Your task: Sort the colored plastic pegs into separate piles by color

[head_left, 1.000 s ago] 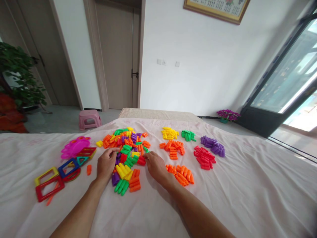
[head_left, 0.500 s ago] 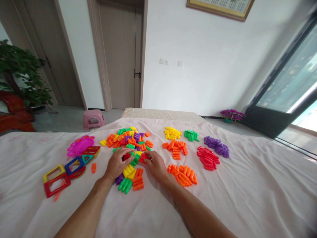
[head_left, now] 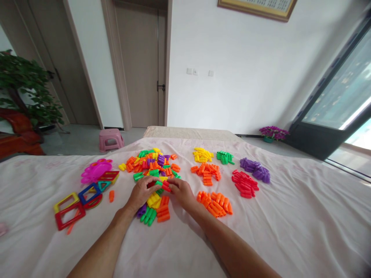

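Left hand (head_left: 142,190), right hand (head_left: 182,191), both in pinches on glossy red and green tubes (head_left: 166,186)

ok so the bits being handled are a chunky red plastic piece (head_left: 166,186), looks like short tubes stuck side by side, tilted at a slant, and a green one (head_left: 159,183) right up against its left end. Can't tell if they're actually clicked together, both are partly hidden. They're over the near part of a messy mixed pile (head_left: 153,163) of similar pieces, orange, yellow, purple, green and red, jumbled every which way.
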### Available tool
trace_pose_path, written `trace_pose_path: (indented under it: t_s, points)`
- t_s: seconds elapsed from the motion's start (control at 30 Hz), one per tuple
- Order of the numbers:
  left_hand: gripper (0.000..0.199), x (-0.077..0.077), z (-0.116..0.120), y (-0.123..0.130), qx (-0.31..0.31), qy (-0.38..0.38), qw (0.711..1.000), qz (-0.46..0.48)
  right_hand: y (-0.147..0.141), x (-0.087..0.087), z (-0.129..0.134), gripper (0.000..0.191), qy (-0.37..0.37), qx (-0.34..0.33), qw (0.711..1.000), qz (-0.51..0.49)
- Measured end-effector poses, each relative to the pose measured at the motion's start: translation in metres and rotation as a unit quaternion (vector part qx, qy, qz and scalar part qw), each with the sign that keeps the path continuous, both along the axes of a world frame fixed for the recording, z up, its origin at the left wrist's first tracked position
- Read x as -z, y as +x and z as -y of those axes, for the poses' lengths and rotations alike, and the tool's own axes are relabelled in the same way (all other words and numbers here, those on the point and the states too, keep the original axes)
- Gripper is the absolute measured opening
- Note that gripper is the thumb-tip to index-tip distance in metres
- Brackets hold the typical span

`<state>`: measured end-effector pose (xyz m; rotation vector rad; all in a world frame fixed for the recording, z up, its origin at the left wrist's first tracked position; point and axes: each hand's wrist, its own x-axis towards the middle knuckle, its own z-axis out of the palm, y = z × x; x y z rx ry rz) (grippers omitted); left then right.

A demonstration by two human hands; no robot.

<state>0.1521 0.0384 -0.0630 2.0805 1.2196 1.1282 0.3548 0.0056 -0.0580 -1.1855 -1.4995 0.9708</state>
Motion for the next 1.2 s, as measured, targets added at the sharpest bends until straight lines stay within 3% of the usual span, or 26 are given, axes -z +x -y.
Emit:
trace_pose_path:
  t_s: [0.17,0.3,0.43,0.67,0.73,0.83,0.93,1.2]
  points:
    - [0.027,-0.004,0.003,0.001,0.006,-0.034,0.999,0.024,-0.002,0.001,-0.004,0.030,-0.133,-0.075,0.978,-0.142]
    - [0.028,-0.009,0.004,0.003,0.005,-0.058,0.997,0.055,-0.002,-0.001,-0.003,0.033,-0.145,-0.077,0.979,-0.125]
    - [0.034,-0.010,0.005,0.004,0.000,-0.095,0.990,0.102,-0.004,-0.010,0.004,0.039,-0.116,-0.075,0.986,-0.098]
    - [0.035,-0.013,0.006,0.000,0.015,-0.119,0.983,0.140,-0.007,-0.017,0.010,0.025,0.067,-0.046,0.993,0.081]
    - [0.036,-0.012,0.005,-0.004,0.012,-0.139,0.974,0.176,-0.004,-0.015,0.010,0.026,0.070,-0.031,0.993,0.090]
    - [0.036,-0.010,0.004,-0.009,0.007,-0.162,0.962,0.218,0.000,-0.014,0.011,0.038,-0.024,-0.029,0.999,-0.019]
    - [0.038,-0.010,0.004,-0.009,-0.004,-0.133,0.974,0.181,0.002,-0.016,0.012,0.048,-0.099,-0.046,0.983,-0.146]
    - [0.041,-0.015,0.007,-0.005,-0.033,-0.083,0.985,0.146,0.000,-0.019,0.015,0.051,-0.127,-0.010,0.966,-0.224]
